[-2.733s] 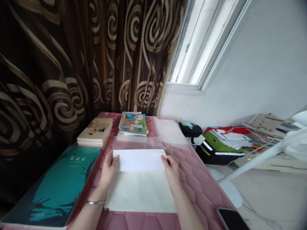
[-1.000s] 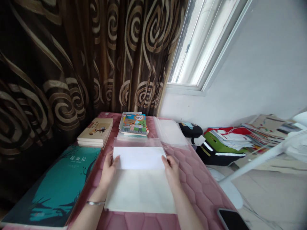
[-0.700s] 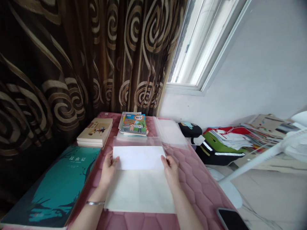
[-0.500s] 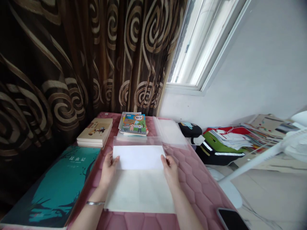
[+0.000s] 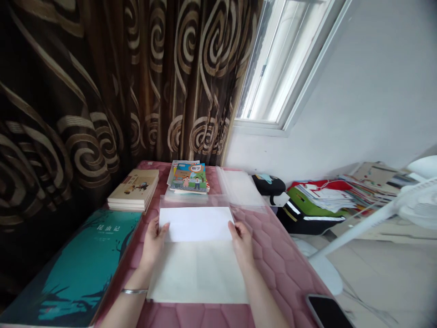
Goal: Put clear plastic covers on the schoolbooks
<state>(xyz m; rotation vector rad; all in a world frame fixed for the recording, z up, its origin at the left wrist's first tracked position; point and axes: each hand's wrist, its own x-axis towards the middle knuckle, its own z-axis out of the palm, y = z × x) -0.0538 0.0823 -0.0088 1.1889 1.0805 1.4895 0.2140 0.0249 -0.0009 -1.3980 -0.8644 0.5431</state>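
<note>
At the far end of the pale page (image 5: 198,273), our L hand (image 5: 152,240) and R hand (image 5: 243,240) pinch the white sheet (image 5: 196,224) by opp. edges, neither hand nearer; its visible long axis runs L–R. Past the page: clear plastic (image 5: 196,202), then textbooks (image 5: 189,177).

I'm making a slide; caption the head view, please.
Left hand and right hand hold a white sheet by its sides, a teal book lying to the left.
</note>
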